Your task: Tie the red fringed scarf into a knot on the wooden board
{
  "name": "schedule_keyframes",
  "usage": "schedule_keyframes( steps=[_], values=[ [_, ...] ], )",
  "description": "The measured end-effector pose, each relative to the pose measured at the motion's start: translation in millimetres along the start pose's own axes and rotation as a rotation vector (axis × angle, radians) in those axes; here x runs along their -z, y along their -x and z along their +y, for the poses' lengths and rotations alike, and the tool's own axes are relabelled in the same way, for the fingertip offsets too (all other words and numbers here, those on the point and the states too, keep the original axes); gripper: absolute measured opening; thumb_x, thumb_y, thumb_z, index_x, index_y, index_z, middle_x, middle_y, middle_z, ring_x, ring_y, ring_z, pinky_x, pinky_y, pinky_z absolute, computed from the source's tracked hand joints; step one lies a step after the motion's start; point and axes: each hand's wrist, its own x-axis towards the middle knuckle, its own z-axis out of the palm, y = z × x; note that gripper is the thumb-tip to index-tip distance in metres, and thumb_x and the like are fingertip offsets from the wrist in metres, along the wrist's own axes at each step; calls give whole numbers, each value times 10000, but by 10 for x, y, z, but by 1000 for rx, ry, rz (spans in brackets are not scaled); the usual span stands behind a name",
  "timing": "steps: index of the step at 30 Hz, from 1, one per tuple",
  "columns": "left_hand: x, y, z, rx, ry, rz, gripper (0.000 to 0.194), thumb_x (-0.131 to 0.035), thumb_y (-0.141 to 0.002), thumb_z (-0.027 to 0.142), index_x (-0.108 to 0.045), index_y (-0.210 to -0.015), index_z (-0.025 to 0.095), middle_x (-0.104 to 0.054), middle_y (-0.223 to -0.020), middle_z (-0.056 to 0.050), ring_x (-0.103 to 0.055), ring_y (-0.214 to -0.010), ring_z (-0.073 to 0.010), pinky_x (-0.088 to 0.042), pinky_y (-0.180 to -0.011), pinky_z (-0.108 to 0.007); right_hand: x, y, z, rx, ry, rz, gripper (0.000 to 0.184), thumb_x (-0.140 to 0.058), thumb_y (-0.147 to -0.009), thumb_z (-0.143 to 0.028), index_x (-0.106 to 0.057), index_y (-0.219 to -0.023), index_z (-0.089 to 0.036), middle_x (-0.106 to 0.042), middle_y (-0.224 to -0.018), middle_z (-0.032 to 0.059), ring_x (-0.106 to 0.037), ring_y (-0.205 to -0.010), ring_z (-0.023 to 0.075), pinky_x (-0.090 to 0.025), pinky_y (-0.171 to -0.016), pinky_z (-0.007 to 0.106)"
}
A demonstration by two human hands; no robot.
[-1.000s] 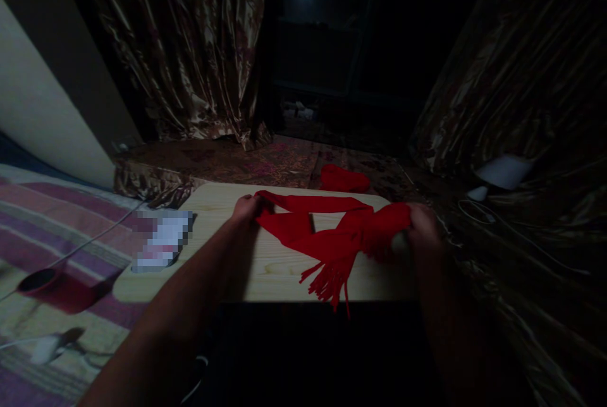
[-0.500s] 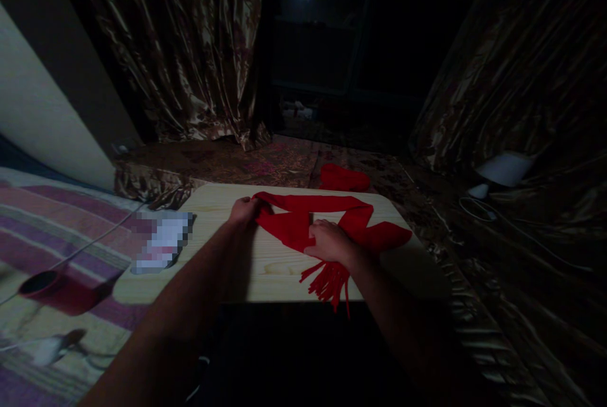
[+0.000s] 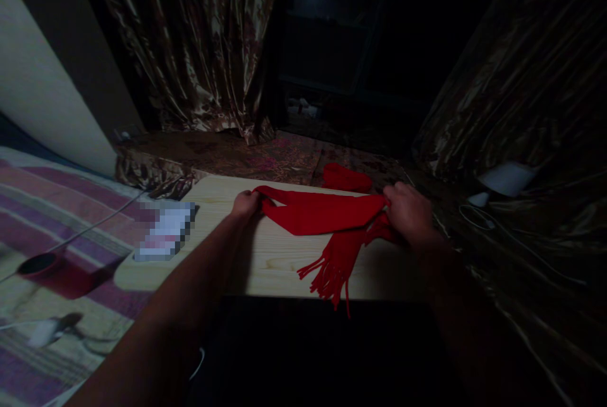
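Note:
A red fringed scarf (image 3: 322, 214) lies across a small light wooden table (image 3: 270, 261). My left hand (image 3: 245, 203) is closed on the scarf's left end, pinning it near the table's far side. My right hand (image 3: 408, 212) is closed on a fold of the scarf at its right end. The fringe (image 3: 332, 271) hangs over the table's near edge. A second bundle of red cloth (image 3: 346, 177) lies just beyond the table.
A blurred flat object (image 3: 165, 236) rests on the table's left corner. A striped bedcover (image 3: 52, 224) with a red cup (image 3: 52, 271) and a cable lies left. Shiny brown curtains (image 3: 199, 47) hang behind and right. A white object (image 3: 507, 178) sits far right.
My right hand moved from the scarf's middle out to the right end, pulling the cloth flat and straighter. My left hand stayed on the left end.

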Motion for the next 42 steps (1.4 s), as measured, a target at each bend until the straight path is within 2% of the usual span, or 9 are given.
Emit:
schedule_keyframes(
  steps=[7, 13, 18, 22, 29, 32, 35, 37, 42],
  values=[
    [-28, 33, 20, 13, 65, -61, 199, -627, -708, 333, -627, -799, 156, -659, -608, -56, -591, -465, -168, -486, -466, -272, -359, 177, 93, 178, -231, -662, 131, -692, -797, -312, -712, -850, -194, -713, -870, 63, -621, -736, 184, -369, -615, 270],
    [-10, 67, 34, 23, 105, -86, 205, -659, -688, 314, -617, -804, 150, -642, -590, -44, -594, -468, -166, -486, -456, -264, -739, -92, -540, 203, -612, -306, 299, -618, -893, -397, -720, -1061, -172, -726, -1124, 99, -660, -1024, 204, -457, -889, 274],
    [-3, 77, 47, 33, 134, -90, 225, -672, -679, 314, -624, -807, 137, -651, -600, -47, -603, -492, -164, -511, -485, -272, -837, -341, -898, 253, -600, -499, 637, -774, -761, -420, -634, -1307, -125, -651, -1319, 161, -623, -1174, 263, -457, -972, 304],
    [-12, 78, 45, 32, 140, -100, 227, -666, -689, 321, -636, -812, 132, -655, -595, -51, -591, -478, -156, -507, -479, -267, -694, -397, -920, 328, -555, -676, 509, -796, -702, -298, -705, -1176, -137, -743, -1108, 103, -691, -922, 225, -489, -749, 255],
    [-26, 112, 62, 10, 151, -97, 202, -640, -719, 308, -634, -820, 133, -640, -560, -51, -577, -460, -162, -478, -454, -262, -411, -304, -860, 367, -343, -691, 502, -793, -701, -296, -682, -1169, -153, -725, -1107, 124, -674, -899, 248, -446, -669, 270],
    [-20, 141, 83, 5, 109, -77, 216, -642, -718, 321, -639, -823, 132, -624, -531, -43, -568, -448, -163, -460, -443, -256, -269, -201, -849, 338, -251, -494, 266, -615, -848, -170, -677, -1106, -183, -718, -1044, 111, -658, -866, 228, -415, -672, 280],
    [-15, 152, 96, 9, 84, -63, 213, -638, -715, 329, -640, -813, 140, -616, -521, -33, -558, -434, -162, -436, -426, -249, -165, -38, -810, 293, -132, -110, 272, -442, -939, -108, -643, -1111, -173, -669, -1082, 148, -609, -951, 241, -397, -738, 304],
    [-16, 149, 95, 11, 84, -57, 210, -641, -710, 331, -642, -812, 147, -624, -534, -30, -566, -445, -161, -437, -434, -245, -160, 91, -773, 359, -82, -31, 258, -410, -968, -137, -644, -1073, -168, -647, -1069, 163, -568, -997, 258, -393, -758, 315],
    [-28, 123, 71, 13, 100, -59, 215, -648, -707, 339, -653, -825, 158, -636, -563, -29, -585, -471, -168, -460, -468, -258, -354, 301, -697, 601, -207, -328, 132, -580, -879, -173, -685, -955, -194, -676, -1019, 102, -585, -955, 233, -398, -726, 305]
  ],
)
